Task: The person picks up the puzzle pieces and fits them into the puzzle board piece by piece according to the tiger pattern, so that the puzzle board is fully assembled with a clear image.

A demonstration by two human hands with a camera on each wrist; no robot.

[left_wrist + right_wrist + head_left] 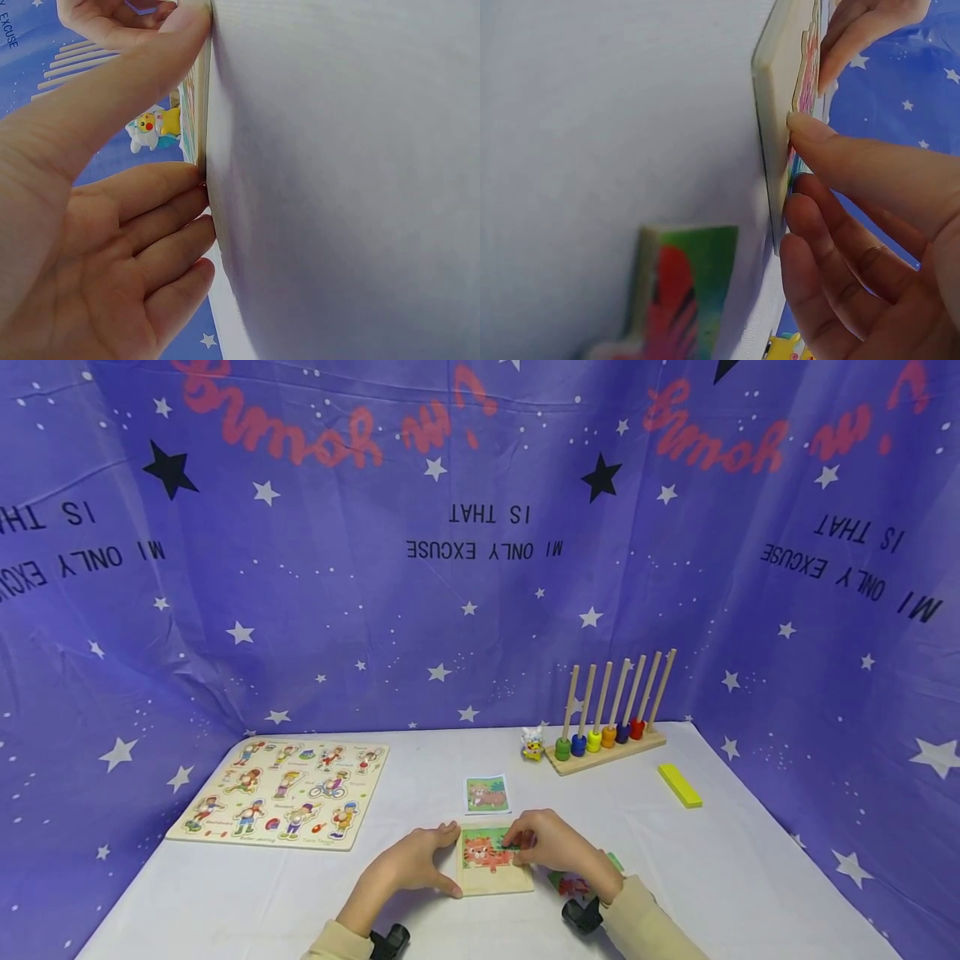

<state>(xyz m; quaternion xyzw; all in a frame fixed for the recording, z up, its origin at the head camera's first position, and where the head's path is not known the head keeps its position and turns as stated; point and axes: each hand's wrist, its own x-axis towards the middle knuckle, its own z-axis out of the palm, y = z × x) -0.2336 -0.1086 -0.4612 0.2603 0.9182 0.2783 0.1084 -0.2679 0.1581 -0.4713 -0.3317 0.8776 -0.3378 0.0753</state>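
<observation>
A small wooden puzzle board (497,883) lies on the table, its upper part filled with tiger-picture pieces (483,853) and its lower strip bare wood. My left hand (417,860) rests along the board's left edge, thumb at the near corner and straight fingers toward the far corner. Over the board's right side, my right hand (553,842) pinches a puzzle piece (792,161), mostly hidden by thumb and fingers. Loose puzzle pieces (573,885) in red and green lie beside the board, partly under the right wrist. A picture card (487,795) lies just beyond the board.
A large wooden puzzle board with sports figures (281,793) lies at the left. At the back right stand a small toy figure (532,744) and a peg rack with coloured beads (607,750). A yellow block (680,786) lies farther right. Purple star-printed cloth surrounds the white table.
</observation>
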